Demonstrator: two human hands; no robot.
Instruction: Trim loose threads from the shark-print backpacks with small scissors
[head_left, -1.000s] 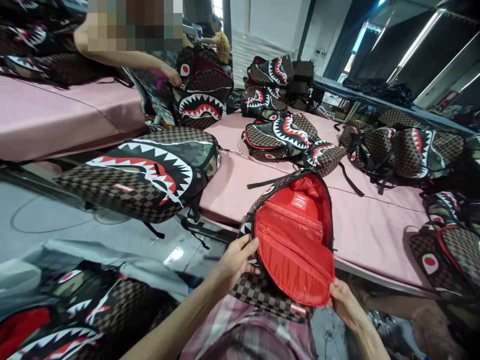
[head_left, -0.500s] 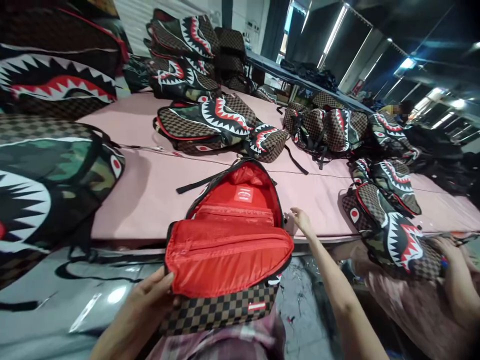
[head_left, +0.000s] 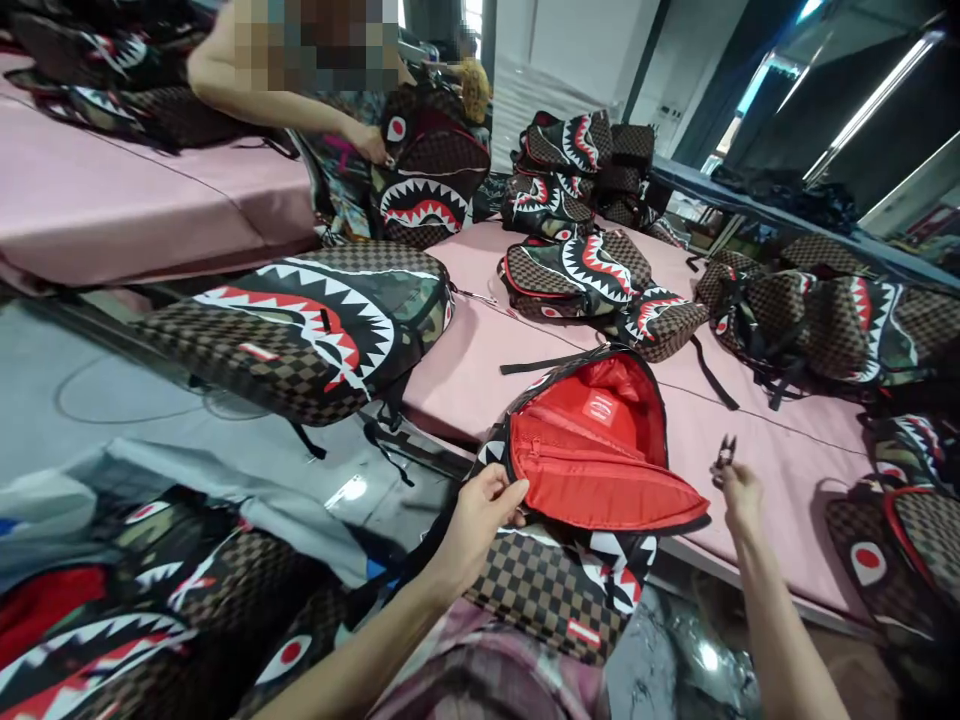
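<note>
Open backpack: a checkered backpack (head_left: 570,560) with a shark-mouth print lies in front of you, its lower part on your lap, its top leaning on the edge of the pink bench (head_left: 480,350). The main compartment gapes, showing red lining (head_left: 600,470).
Left hand: your left hand (head_left: 480,515) grips the left rim of the opening, fingers curled around the edge beside the zip.
Right hand: your right hand (head_left: 739,490) is raised just right of the backpack, apart from it, fingers pinched shut on a small metal tool (head_left: 724,452). It is too small to say what kind.
Nearby backpacks: a large one (head_left: 300,335) lies to your left; more lie in clusters across the bench (head_left: 577,275), some overlapping.
Cut off: backpacks at lower left (head_left: 112,640) and at the right edge (head_left: 907,520) run out of view.
Other person: a co-worker's hand (head_left: 371,145) rests on an upright backpack (head_left: 427,170) at the far end; their body is mostly hidden.
</note>
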